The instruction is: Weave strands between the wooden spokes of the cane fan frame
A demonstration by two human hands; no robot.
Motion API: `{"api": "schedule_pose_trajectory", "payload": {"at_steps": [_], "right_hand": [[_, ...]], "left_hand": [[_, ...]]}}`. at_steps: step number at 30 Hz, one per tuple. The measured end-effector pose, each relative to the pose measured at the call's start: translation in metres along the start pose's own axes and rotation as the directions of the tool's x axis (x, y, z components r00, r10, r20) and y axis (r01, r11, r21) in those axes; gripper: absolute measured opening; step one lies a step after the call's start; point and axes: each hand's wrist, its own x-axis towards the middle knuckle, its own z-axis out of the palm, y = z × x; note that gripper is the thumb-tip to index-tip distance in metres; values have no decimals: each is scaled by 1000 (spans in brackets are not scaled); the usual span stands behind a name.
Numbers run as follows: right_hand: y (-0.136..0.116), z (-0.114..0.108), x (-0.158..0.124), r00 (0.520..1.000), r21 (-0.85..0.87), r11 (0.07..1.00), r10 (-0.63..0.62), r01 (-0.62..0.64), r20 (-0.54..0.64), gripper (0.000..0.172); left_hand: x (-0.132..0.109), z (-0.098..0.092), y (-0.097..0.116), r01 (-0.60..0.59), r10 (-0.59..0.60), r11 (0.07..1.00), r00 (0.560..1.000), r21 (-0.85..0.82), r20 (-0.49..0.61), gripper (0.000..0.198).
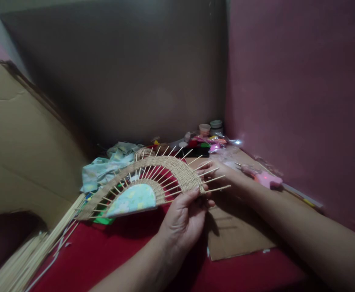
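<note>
A half-round woven fan (168,164) is held up in front of me, with thin sticks fanning out past its woven outer band. At its core sits a half-circle of light blue-green patterned cloth (131,200), edged by a narrower woven band. My left hand (186,217) is closed on the fan's lower right end, thumb on the front of the weave and fingers underneath. Just behind that end, my right hand (215,172) has its fingers bent around the last sticks and the band's edge. Sticks and weave hide part of the right fingers.
A cardboard sheet (241,239) lies on the red surface (119,251). Patterned cloth (94,174) is heaped behind the fan. Long pale strips (22,259) lie at the left beside a big cardboard panel (22,142). A pink glue gun (267,179), packets and small tubs (216,126) stand near the walls.
</note>
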Motion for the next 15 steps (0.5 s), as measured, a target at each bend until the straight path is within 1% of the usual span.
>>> {"api": "schedule_pose_trajectory", "payload": {"at_steps": [4,7,11,15], "right_hand": [[4,-8,7,998,-88,995,-56,54,-23,10],[5,-10,10,985,-193,973,-145,124,-95,15],[1,-7,7,957,-263,947,-234,185,-171,22],[-9,-4,2,932,-353,911,-298,214,-205,13]], "left_hand": [[0,-1,0,0,0,1000,1000,1,-1,14],[-2,0,-2,2,-2,1000,1000,8,14,13],[-10,-2,-7,34,-34,999,999,14,13,11],[-17,-5,-10,39,-41,998,998,45,47,10]]}}
